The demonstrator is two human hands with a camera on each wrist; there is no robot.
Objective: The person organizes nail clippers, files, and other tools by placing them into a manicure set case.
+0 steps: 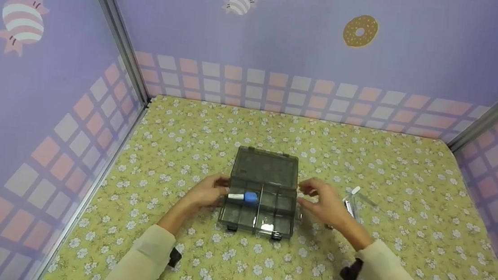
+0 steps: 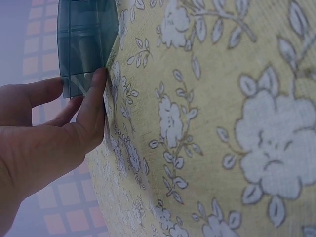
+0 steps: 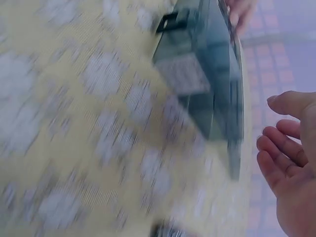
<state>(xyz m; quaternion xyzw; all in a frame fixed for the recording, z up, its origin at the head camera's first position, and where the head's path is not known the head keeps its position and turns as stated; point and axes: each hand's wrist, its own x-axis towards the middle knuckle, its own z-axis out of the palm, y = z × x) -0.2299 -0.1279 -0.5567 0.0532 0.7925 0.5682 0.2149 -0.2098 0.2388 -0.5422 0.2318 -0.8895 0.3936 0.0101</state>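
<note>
Smoky plastic divider box holds a blue-and-white stick; left hand pinches the box's nine o'clock side, right hand, free, sits near three o'clock.

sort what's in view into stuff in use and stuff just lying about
In use:
open divided box
blue-and-white item in its left half
left hand, touching the box
right hand, beside the box

Apparently lying about:
small clear-and-white items, off right

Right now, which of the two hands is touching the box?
The left hand: its fingers touch the open box, whereas the right wrist view shows a gap between box and right hand.
</note>
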